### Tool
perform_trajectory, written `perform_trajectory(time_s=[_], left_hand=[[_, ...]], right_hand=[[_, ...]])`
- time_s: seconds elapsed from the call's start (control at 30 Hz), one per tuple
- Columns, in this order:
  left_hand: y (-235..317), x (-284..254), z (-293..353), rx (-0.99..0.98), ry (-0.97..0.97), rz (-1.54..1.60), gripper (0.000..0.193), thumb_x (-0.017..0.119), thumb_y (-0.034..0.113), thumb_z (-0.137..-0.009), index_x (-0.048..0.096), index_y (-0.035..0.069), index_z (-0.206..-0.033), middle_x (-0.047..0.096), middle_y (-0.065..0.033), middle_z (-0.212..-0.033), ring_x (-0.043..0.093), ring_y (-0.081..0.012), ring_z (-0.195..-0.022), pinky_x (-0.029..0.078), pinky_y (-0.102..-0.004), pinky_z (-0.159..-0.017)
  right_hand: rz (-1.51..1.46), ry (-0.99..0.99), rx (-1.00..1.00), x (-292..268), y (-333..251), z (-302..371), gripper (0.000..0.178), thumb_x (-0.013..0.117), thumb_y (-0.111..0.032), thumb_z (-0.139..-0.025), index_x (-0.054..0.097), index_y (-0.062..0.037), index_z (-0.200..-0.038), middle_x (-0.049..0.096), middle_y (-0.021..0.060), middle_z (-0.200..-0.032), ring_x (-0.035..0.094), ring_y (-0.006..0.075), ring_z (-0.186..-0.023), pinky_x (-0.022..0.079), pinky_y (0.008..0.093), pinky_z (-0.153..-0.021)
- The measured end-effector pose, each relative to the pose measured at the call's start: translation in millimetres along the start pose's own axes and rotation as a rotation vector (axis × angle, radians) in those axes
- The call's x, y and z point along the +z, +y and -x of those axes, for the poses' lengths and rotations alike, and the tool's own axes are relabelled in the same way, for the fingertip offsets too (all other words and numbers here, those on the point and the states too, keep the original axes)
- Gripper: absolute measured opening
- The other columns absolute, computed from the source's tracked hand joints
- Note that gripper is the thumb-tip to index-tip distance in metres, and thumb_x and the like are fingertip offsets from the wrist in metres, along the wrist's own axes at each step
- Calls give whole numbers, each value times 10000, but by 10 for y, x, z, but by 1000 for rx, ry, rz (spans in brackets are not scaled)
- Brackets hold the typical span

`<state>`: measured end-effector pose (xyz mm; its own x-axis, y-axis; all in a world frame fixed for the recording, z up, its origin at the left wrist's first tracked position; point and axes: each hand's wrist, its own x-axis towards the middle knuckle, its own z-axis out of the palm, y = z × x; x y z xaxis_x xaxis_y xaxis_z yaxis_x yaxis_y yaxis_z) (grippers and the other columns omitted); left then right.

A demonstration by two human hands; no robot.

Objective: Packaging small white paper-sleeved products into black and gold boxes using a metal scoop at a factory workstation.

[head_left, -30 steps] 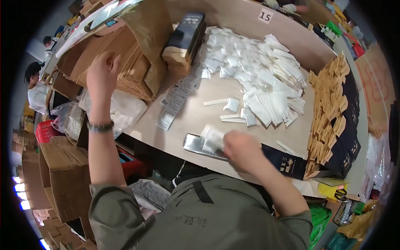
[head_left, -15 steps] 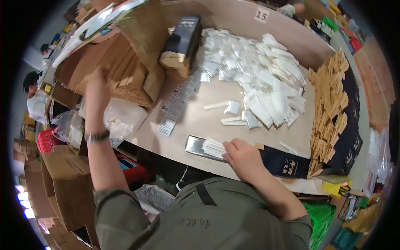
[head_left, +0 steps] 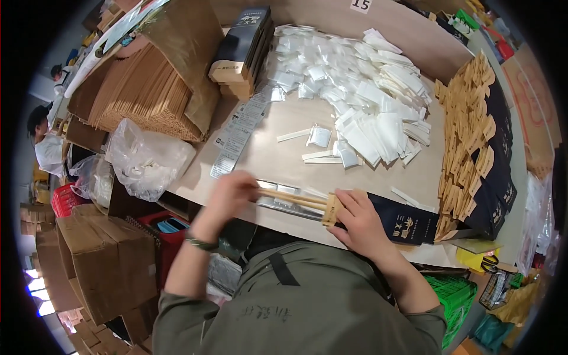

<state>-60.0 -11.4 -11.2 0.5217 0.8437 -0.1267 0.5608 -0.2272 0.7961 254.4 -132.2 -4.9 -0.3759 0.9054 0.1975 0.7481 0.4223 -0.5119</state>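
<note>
My left hand (head_left: 235,192), somewhat blurred, is closed around one end of a long, narrow brown cardboard strip (head_left: 294,199), which looks folded. The strip's other end meets the kraft-coloured end flap (head_left: 332,209) of a flat dark blue carton (head_left: 408,219). My right hand (head_left: 360,220) grips the carton at that end, thumb below and fingers above. Under the strip, a shiny silver tray or pouch (head_left: 277,204) lies along the table's near edge, partly hidden. Whether the strip is inside the carton or only against it, I cannot tell.
White packets (head_left: 373,130) are heaped mid-table. Kraft-and-blue flat cartons (head_left: 467,142) stand stacked at right. A box of brown cardboard sheets (head_left: 139,89), dark cartons (head_left: 242,44), a printed label strip (head_left: 239,136) and a plastic bag (head_left: 148,160) are at left. Scissors (head_left: 489,264) lie near right.
My left hand has come from the box of cardboard sheets to the near table edge, bringing a brown strip. My right hand has shifted from white packets on the silver tray to the carton's end.
</note>
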Motion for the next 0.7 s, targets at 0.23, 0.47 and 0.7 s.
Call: perform_trajectory(time_s=[0.23,0.47,0.7], left_hand=[[482,708,-21,34,374,-80,158,736,7,-798,734,48,-951,662,-105,-943,659,-224,-868,540,-318,-756],[911,847,55,194,8,114,435,770,121,-790,619,37,-1189,663,-151,-935,661,-307,-897,522,-394,-835],[721,401,-148,488,89,-532,439,831,171,-584,566,73,-920,620,-121,-818,614,-368,-758,496,-414,-658]], right_hand=[[57,43,109,74,-121,-25,380,809,-200,-701,622,-14,-974,552,219,-1316,527,388,-1189,455,464,-979],[-39,117,84,164,-116,-90,491,777,-127,-646,620,-38,-1102,572,215,-1226,576,388,-1109,478,469,-945],[249,-18,-222,-845,-309,-333,68,660,-147,-784,659,-96,-829,607,91,-785,624,272,-751,524,392,-604]])
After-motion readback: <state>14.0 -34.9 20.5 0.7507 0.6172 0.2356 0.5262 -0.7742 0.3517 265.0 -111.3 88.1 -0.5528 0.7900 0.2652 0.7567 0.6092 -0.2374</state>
